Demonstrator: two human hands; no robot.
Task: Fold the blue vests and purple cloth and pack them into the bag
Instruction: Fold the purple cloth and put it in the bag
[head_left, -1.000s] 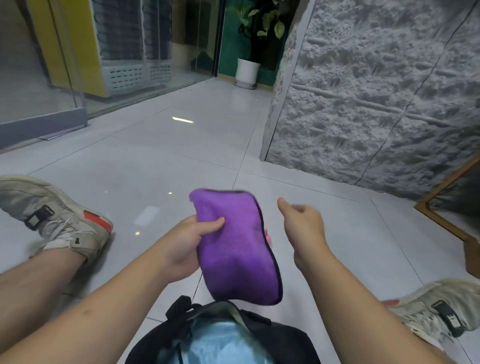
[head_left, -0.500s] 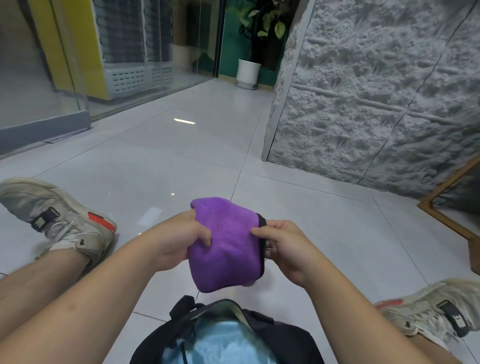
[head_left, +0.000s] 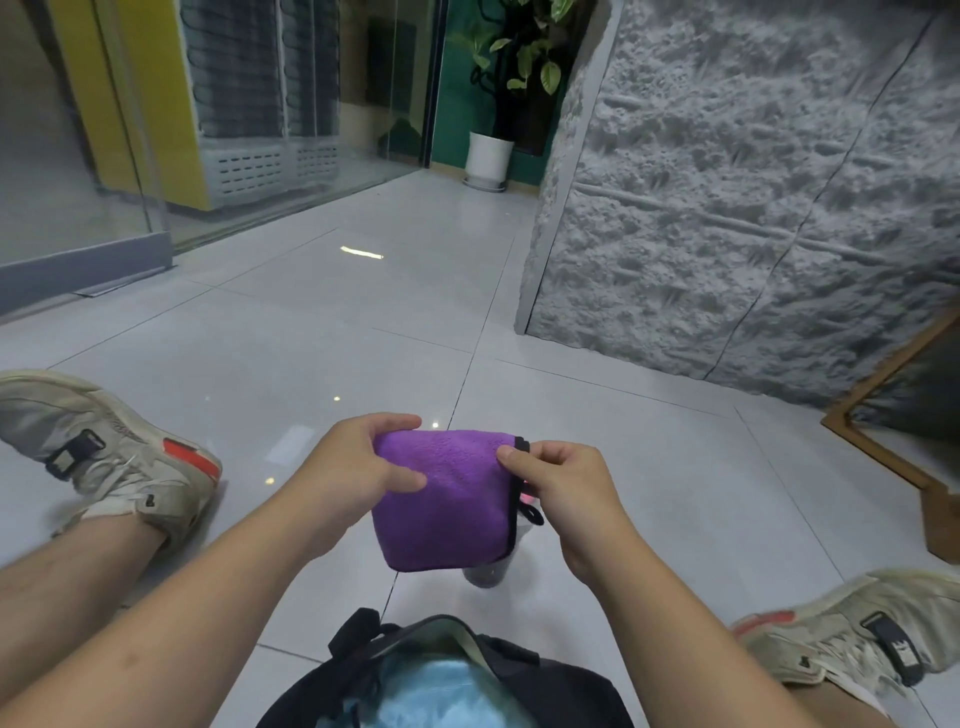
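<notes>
A folded purple cloth (head_left: 453, 499) with a black edge hangs in the air between my two hands, above the floor. My left hand (head_left: 353, 467) grips its upper left corner, thumb on the near face. My right hand (head_left: 558, 488) pinches the upper right corner by the black trim. Below, at the bottom edge, a black bag (head_left: 363, 644) stands open, and light blue fabric, the blue vests (head_left: 441, 696), lies inside it.
I sit on a glossy grey tiled floor (head_left: 322, 353) with legs spread, one worn sneaker (head_left: 109, 457) at left and another (head_left: 852, 634) at right. A rough grey wall (head_left: 753, 197) rises ahead right, with a wooden frame (head_left: 893, 457) beside it. A potted plant (head_left: 488, 156) stands far back.
My right hand, free a second ago, came in and took the cloth's right corner. The cloth turned from hanging long to a wider, shorter fold held at both top corners.
</notes>
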